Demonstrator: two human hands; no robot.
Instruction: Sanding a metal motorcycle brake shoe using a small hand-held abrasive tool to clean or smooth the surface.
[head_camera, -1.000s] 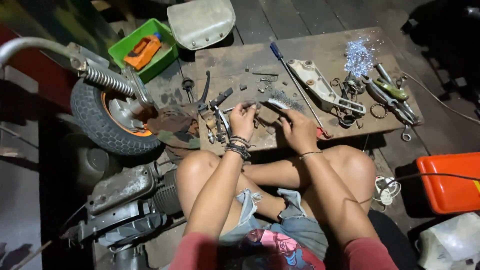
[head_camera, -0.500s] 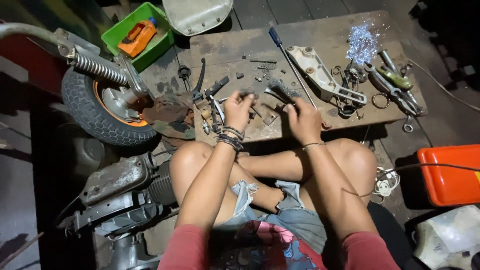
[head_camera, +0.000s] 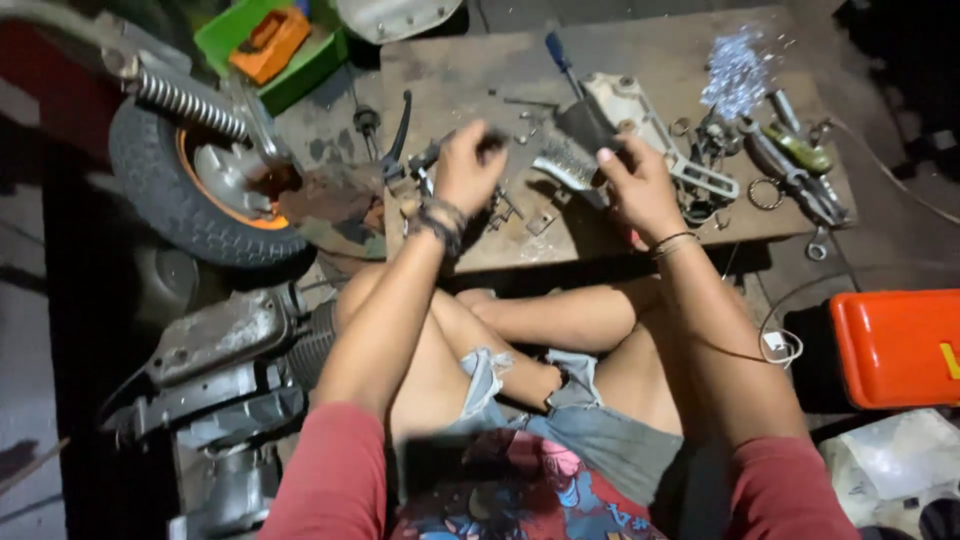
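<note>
Hands work above the wooden desk (head_camera: 620, 235). Left hand (head_camera: 468, 170) grip clenched on a small dark part (head_camera: 492, 141); right hand (head_camera: 635, 185) grip grasping a wire brush (head_camera: 566, 165) beside it, near the wheel (head_camera: 195, 190).

I'm looking down at short red sleeves (head_camera: 320, 480) on both upper arms, forearms bare below them. A dark stack of beaded bracelets (head_camera: 438, 218) wraps the left wrist, and a thin double bangle (head_camera: 672, 242) circles the right. Lower down I see frayed, ripped denim shorts (head_camera: 560, 410) and a bright floral-print shirt front (head_camera: 520, 490).
</note>
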